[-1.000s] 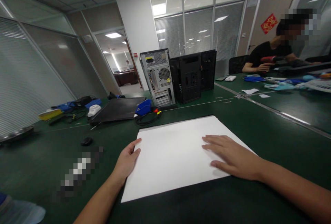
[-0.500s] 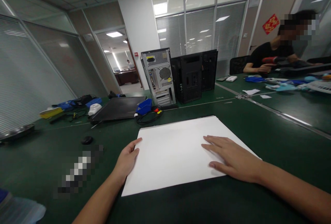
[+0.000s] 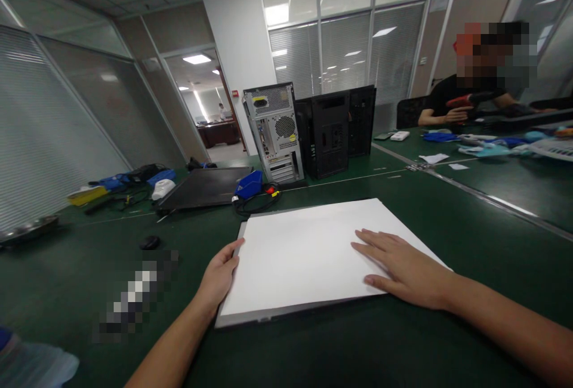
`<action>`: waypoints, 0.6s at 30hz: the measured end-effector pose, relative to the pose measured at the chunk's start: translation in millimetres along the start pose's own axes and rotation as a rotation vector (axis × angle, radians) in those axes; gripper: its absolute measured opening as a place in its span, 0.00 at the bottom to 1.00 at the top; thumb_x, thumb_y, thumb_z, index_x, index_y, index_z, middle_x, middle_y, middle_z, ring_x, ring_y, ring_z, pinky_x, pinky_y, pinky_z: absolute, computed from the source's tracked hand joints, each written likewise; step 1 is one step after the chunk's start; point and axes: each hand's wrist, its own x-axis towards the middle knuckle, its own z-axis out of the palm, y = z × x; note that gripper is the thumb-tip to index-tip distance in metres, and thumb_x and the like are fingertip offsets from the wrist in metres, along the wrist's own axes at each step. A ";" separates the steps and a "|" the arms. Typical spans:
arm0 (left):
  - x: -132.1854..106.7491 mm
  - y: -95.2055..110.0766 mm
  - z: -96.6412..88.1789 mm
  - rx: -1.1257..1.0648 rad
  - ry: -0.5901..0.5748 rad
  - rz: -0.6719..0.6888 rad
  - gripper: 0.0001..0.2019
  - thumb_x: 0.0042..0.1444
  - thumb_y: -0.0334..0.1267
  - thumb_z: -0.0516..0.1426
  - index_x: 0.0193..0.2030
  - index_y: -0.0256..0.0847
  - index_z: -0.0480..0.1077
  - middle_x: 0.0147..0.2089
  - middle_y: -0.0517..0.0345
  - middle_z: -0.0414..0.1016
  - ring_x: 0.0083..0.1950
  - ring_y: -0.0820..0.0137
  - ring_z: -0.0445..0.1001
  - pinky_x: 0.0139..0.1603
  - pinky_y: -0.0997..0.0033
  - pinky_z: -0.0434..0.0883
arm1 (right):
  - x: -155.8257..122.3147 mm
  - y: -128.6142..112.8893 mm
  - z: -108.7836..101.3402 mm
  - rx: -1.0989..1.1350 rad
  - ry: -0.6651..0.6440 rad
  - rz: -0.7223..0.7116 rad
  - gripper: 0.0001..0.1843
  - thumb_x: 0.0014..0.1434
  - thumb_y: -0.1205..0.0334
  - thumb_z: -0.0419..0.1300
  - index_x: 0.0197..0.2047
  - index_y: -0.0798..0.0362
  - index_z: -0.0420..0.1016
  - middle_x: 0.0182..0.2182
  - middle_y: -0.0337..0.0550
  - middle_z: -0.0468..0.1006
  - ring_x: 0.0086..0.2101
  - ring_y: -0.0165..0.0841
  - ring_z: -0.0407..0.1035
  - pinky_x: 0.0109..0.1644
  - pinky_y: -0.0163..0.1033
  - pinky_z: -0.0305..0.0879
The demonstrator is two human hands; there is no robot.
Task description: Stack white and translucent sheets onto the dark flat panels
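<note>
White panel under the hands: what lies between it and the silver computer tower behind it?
Head view: a small blue box and a coiled black cable lie on the green table between white panel and silver computer tower.

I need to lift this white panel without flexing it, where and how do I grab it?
Take the white panel by its left and right edges, coming in from the sides. It is wide, thin and flat on the table, so only edges offer purchase. The left hand curls round the left edge; the right hand lies flat on top.
</note>
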 end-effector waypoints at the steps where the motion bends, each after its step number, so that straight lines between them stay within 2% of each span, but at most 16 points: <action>1: -0.4 0.0 0.3 -0.008 -0.003 0.000 0.29 0.45 0.30 0.59 0.58 0.36 0.67 0.43 0.53 0.79 0.28 0.73 0.73 0.32 0.74 0.68 | -0.2 0.3 0.0 0.007 -0.007 -0.007 0.37 0.60 0.39 0.50 0.69 0.40 0.48 0.68 0.41 0.45 0.65 0.46 0.44 0.66 0.57 0.46; 6: -2.8 1.5 2.2 -0.010 -0.007 -0.015 0.31 0.47 0.29 0.57 0.62 0.37 0.64 0.43 0.52 0.79 0.25 0.74 0.73 0.31 0.73 0.68 | -0.9 2.2 -3.8 0.074 -0.021 -0.034 0.37 0.60 0.40 0.51 0.69 0.40 0.48 0.68 0.42 0.45 0.65 0.46 0.43 0.67 0.58 0.44; 11: -1.3 0.9 2.0 -0.020 -0.013 -0.013 0.33 0.46 0.31 0.59 0.62 0.37 0.63 0.41 0.52 0.80 0.25 0.73 0.73 0.30 0.73 0.68 | -0.5 3.3 -8.2 0.085 -0.053 -0.031 0.37 0.60 0.40 0.50 0.69 0.40 0.48 0.68 0.40 0.44 0.66 0.44 0.43 0.67 0.57 0.43; 18: -2.5 2.8 1.9 -0.002 -0.013 -0.003 0.33 0.46 0.31 0.61 0.62 0.38 0.64 0.43 0.52 0.80 0.30 0.69 0.76 0.31 0.72 0.69 | -0.8 0.9 -11.3 0.028 -0.010 0.034 0.35 0.61 0.39 0.48 0.67 0.44 0.55 0.66 0.45 0.53 0.63 0.45 0.50 0.64 0.56 0.50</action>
